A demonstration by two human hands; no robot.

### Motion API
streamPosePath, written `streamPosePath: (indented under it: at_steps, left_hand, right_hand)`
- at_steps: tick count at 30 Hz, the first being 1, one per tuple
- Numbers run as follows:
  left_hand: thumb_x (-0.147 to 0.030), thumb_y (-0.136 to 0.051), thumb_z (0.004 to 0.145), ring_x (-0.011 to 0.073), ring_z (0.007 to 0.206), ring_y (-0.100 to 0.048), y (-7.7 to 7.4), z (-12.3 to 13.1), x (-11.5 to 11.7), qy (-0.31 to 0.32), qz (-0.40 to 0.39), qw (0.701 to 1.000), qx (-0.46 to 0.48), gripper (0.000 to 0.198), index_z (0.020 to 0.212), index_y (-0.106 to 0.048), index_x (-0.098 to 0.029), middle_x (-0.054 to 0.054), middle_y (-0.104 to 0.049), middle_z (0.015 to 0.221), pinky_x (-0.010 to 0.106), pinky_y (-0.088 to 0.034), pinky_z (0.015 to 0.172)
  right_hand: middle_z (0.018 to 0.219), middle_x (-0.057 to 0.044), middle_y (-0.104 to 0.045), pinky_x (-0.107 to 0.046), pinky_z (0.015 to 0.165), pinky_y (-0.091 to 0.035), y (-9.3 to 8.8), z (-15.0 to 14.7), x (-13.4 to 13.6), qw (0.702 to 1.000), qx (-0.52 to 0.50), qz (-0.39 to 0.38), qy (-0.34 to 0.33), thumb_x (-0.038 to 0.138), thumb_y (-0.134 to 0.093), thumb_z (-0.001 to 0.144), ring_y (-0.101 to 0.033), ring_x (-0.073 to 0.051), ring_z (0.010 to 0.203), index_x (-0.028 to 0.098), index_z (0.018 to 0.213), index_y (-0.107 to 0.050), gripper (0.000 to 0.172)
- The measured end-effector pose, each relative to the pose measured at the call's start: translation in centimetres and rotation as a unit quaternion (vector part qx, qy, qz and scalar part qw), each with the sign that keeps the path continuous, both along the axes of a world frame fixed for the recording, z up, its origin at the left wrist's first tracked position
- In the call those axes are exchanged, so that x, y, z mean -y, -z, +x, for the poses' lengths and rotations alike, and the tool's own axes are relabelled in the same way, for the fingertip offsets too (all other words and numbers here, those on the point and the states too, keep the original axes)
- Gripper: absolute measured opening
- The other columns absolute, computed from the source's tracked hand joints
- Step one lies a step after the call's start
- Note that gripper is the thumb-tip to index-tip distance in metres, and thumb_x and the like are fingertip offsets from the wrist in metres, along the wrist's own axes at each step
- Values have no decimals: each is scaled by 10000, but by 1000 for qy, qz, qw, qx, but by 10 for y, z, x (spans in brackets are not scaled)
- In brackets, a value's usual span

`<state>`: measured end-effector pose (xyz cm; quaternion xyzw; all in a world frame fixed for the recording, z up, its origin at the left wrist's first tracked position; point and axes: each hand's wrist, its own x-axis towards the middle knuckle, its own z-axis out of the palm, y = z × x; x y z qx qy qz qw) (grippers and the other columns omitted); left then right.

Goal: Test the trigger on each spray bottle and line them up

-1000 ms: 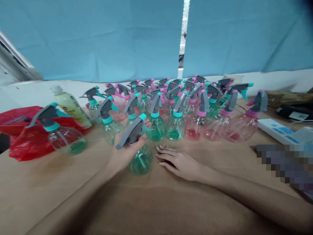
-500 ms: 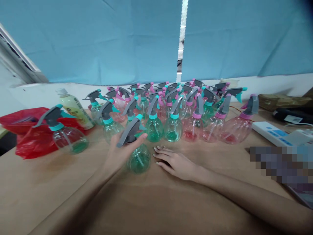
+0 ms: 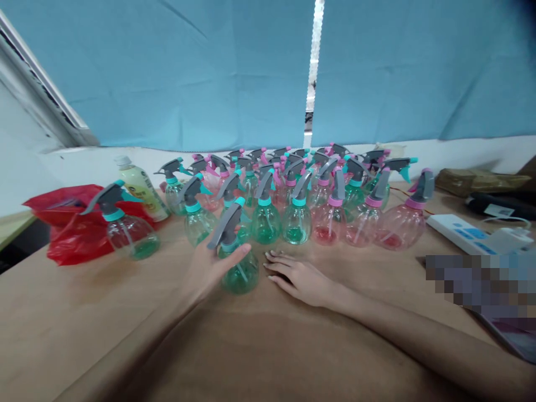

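Observation:
Just left of the middle, a clear green spray bottle (image 3: 240, 274) with a grey trigger head and turquoise collar stands upright on the table. My left hand (image 3: 211, 262) is wrapped round its upper body, thumb across the near side and the other fingers mostly hidden behind it. Green liquid shows low in the bottle. To its right, my right hand (image 3: 304, 281) lies palm down on the table, fingers stretched out and touching no bottle. Behind both hands runs a front row of spray bottles, among them a green one (image 3: 296, 226) and a pink one (image 3: 329, 229).
Several more spray bottles crowd toward the wall. At left are a lone spray bottle (image 3: 133, 240), a red plastic bag (image 3: 75, 245) and a yellowish drink bottle (image 3: 144, 190). A white power strip (image 3: 456, 231) and a blurred-out flat object (image 3: 481, 290) lie at right.
The camera view has shifted slightly. My left hand's thumb sits lower on the spray bottle, below its collar. My right hand stays flat in place.

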<state>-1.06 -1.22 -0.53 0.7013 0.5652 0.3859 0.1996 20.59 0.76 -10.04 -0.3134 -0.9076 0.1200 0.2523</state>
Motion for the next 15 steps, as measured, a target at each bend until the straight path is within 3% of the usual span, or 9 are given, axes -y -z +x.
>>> streamPosePath:
  at_steps: [4,8,15]
  left_hand:
    - [-494,-611,768,299,1077,-587,14,-9,9,3,24,997,-74,507,1174,-514,-206,100,-645,1130,459,-457,910]
    - [-523,-610,765,306,1069,-582,27,-13,14,3,29,996,-86,537,1164,-484,-187,113,-618,1142,463,-463,890]
    - [-549,-600,769,304,1044,-576,34,-28,19,2,42,995,-86,540,1158,-434,-214,103,-597,1108,462,-475,855]
  right_hand:
    - [1352,-93,-527,-421,1066,-374,-1,-1,1,1000,18,10,5,303,-395,953,-448,-215,1277,166,1270,-545,377]
    - [1323,-88,-556,-428,1065,-374,0,-6,2,998,46,35,20,302,-400,951,-468,-219,1260,175,1263,-551,369]
    - [1286,-128,-580,-437,1009,-424,-7,-25,8,992,100,55,60,303,-416,946,-494,-262,1223,121,1225,-578,371]
